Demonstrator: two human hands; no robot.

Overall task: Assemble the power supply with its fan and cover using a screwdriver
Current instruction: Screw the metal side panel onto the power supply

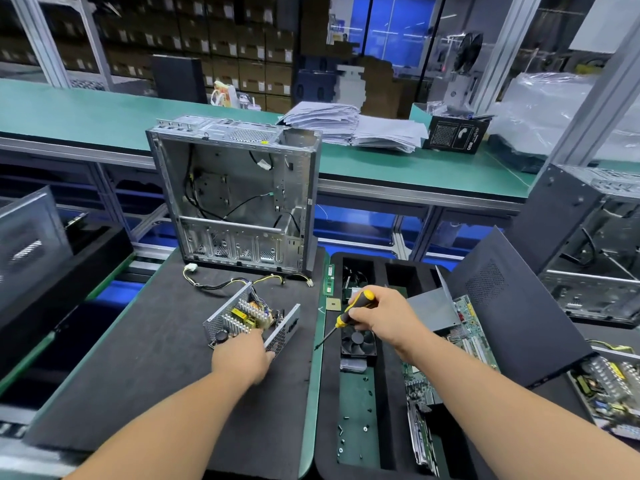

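The open power supply (pixel 250 318) — a perforated metal box with its heat sinks and yellow parts bared — lies on the black foam mat (pixel 138 358), its near edge gripped by the left hand (pixel 244 358), whose fingers curl round the mesh wall. To its right the right hand (pixel 381 317), forearm reaching in from below, clasps the yellow-and-black screwdriver (pixel 349 311), tip slanting down-left — above the black square fan (pixel 358 341) in the parts tray (pixel 325 410).

Power supply (pixel 251 322) before case (pixel 235 195); fan (pixel 358 341) right, in tray (pixel 388 410).
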